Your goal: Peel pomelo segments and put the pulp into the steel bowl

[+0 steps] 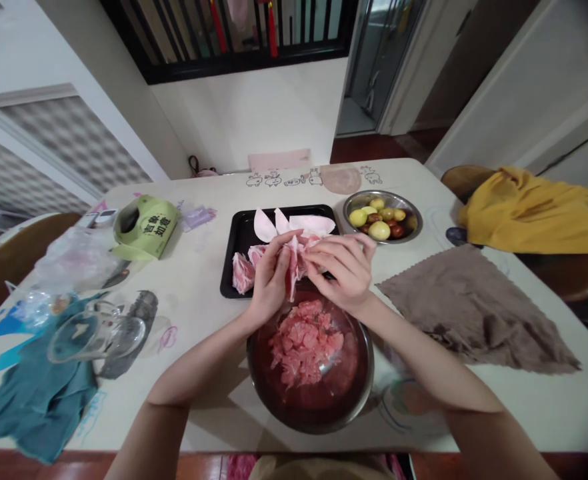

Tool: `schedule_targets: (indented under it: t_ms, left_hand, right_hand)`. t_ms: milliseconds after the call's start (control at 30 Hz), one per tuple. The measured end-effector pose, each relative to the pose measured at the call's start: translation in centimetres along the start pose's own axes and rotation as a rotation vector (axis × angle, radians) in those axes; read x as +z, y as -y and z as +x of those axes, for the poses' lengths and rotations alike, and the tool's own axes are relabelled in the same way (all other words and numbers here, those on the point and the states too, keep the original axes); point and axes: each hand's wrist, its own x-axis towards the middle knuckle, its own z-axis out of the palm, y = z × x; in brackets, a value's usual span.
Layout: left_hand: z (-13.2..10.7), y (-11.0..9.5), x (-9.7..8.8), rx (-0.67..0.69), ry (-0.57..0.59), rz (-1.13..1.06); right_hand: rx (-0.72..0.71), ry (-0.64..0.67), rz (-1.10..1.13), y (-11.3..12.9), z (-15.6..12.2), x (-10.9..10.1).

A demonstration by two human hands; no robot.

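Note:
Between both hands is a pomelo segment (293, 270), its pale membrane partly folded back from the pink flesh. My left hand (273, 275) grips it from the left, thumb on the membrane. On the other side, the bent fingers of my right hand (343, 268) pinch its edge. Just below stands a steel bowl (255, 393) with loose pink pomelo pulp (307, 347) inside. Behind my hands lies a black tray (234, 230) holding pale membrane or peel pieces (264, 227) and pink segments (243, 272); my fingers hide part of it.
A smaller metal bowl (417, 227) of green and brown fruits stands beyond my right hand. Rightward lie a grey-brown cloth (474, 307) and a yellow cloth (534, 210). At left are a glass mug (119, 333), a teal cloth (39, 393), a plastic bag (77, 257) and a green box (149, 227).

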Motion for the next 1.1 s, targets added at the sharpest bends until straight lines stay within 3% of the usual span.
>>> schedule_targets:
  t_ms: [233,467,667,1100]
  left_hand:
    - [-0.3,0.8,0.0,0.088,-0.066,0.106]
    - [-0.8,0.4,0.2,0.38,-0.157,0.386]
    - [-1.4,0.5,0.5,0.496,-0.174,0.476]
    - [-1.3,0.6,0.2,0.511,-0.09,0.443]
  right_hand:
    - [0.235,0.086,0.133,1.6,-0.3,0.2]
    - [0.339,0.136,0.218,2.2,0.1,-0.5]
    - [0.332,0.147,0.176,2.8,0.4,-1.0]
    - [0.137,0.044,0.079,2.5,-0.4,-0.4]
